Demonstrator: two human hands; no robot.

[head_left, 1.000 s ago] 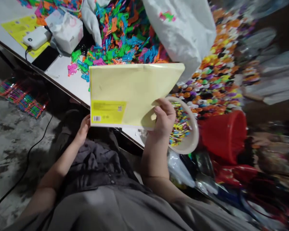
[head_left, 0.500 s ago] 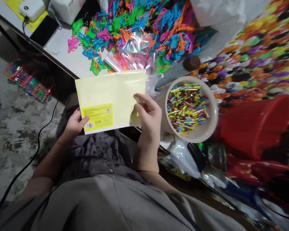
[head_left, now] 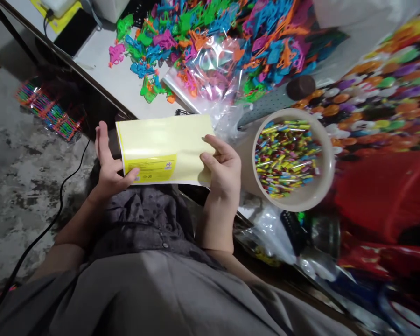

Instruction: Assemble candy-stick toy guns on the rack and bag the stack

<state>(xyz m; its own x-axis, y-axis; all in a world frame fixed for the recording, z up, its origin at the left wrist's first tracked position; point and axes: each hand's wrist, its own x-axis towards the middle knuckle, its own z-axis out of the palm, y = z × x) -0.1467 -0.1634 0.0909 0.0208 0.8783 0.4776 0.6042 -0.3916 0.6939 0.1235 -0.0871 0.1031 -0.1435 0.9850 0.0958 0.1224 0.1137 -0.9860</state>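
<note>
A pale yellow printed sheet (head_left: 161, 140), with a brighter yellow label and part of a barcode at its lower left, is held above my lap. My left hand (head_left: 110, 172) pinches its lower left corner, thumb on the front and a finger behind, while the other fingers stretch away to the left. At the right edge, my right hand (head_left: 224, 168) grips it with thumb and forefinger bent over the front; its remaining fingers are partly hidden. The sheet bows slightly. Just right of my right hand stands a pale bucket (head_left: 327, 168) of small colourful wrapped sticks.
Bright plastic toy guns (head_left: 196, 28) are heaped on the white table (head_left: 101, 70), with a clear plastic bag (head_left: 215, 65) in front. Colourful round pieces (head_left: 381, 84) spread at the right, near a red container (head_left: 378, 191). A bundled pack (head_left: 51, 109) and black cable (head_left: 61, 196) lie on the floor.
My left hand's fingers have come out from behind the sheet and spread leftward, its thumb still on the corner. The sheet has tilted and looks shorter. The whole view has shifted somewhat.
</note>
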